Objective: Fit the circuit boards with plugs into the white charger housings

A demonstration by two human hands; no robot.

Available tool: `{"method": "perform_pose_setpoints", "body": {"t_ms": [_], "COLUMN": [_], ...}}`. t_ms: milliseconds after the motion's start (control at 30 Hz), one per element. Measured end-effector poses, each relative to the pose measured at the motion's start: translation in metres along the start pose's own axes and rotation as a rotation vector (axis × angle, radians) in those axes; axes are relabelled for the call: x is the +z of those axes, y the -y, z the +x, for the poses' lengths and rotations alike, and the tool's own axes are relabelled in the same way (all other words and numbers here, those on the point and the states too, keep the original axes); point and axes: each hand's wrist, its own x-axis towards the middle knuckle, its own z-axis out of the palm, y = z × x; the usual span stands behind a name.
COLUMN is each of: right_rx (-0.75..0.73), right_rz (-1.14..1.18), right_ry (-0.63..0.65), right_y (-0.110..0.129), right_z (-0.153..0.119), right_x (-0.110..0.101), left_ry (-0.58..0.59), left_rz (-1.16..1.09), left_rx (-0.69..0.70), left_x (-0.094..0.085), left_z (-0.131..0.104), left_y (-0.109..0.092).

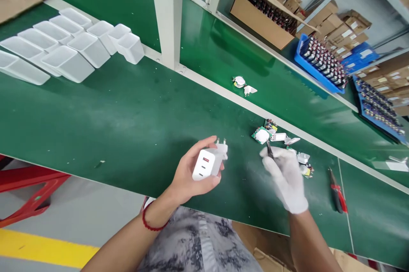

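My left hand (191,174), bare with a red bracelet at the wrist, grips a white charger (209,163) above the green table. The charger shows one red port and two narrow slots, and its plug pins point up and away. Over the table to the right, my right hand (286,178) wears a white glove and pinches a small dark tool (269,149); its far end is hard to make out. Just beyond the glove lie a green circuit board with a white pad (262,136) and several white and electronic parts (303,158).
Several white open housings (68,63) stand at the left. Red-handled pliers (338,197) lie at the right. A white post (168,16) rises from the table's back rail. Blue trays (319,65) of parts and cardboard boxes are farther back.
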Motion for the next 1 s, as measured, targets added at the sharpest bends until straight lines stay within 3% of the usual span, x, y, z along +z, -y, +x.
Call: {"method": "perform_pose_setpoints", "body": {"t_ms": [67, 167, 233, 300, 467, 667, 1000], "right_rx": [-0.072, -0.393, -0.567, -0.640, -0.678, -0.574, -0.719], "right_rz": [0.022, -0.322, -0.577, -0.734, -0.885, -0.984, -0.921], "right_ry": [0.124, 0.348, 0.350, 0.313, 0.340, 0.423, 0.519], "right_y": [0.027, 0.062, 0.074, 0.077, 0.078, 0.088, 0.089], "right_z": [-0.006, -0.013, -0.015, -0.015, -0.017, -0.021, -0.009], "right_x": [-0.007, -0.008, -0.005, -0.001, 0.001, 0.004, -0.001], "left_ry": [-0.014, -0.072, -0.074, -0.058, -0.033, -0.037, 0.114], "left_rz": [0.206, 0.532, 0.673, 0.734, 0.825, 0.906, 1.039], "left_rx": [0.052, 0.159, 0.215, 0.233, 0.286, 0.282, 0.177], "left_x": [0.007, 0.016, 0.018, 0.017, 0.014, 0.013, 0.010], "left_z": [0.004, 0.010, 0.012, 0.013, 0.013, 0.014, 0.012], "left_y": [0.000, -0.001, -0.001, -0.001, 0.001, 0.002, -0.010]}}
